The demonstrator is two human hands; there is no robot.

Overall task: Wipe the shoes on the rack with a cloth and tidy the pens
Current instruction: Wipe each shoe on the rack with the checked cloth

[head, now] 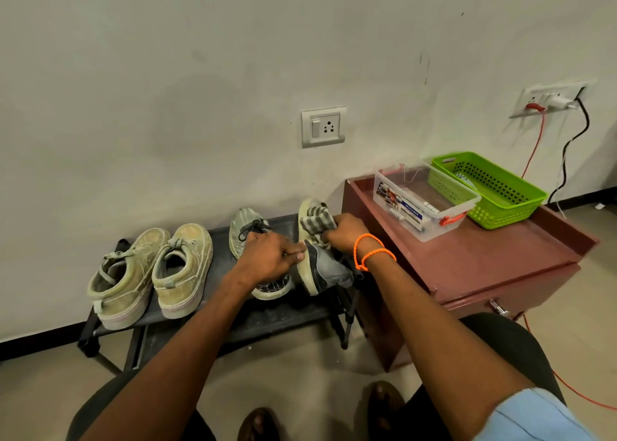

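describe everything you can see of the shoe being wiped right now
The grey shoe is a lace-up sneaker with a dark heel panel, grey fabric-like side and a worn off-white sole. It is tipped on its side at the right end of the black rack, sole facing left, toe toward the wall. The left hand grips its sole edge; the right hand presses a striped cloth against its toe end.

I saw bare rack shelf (267, 317) open in front of the shoes, the beige sneakers (150, 273) crowding its left end, the maroon cabinet (474, 267) walling the right, wall close behind, floor open below my arms.
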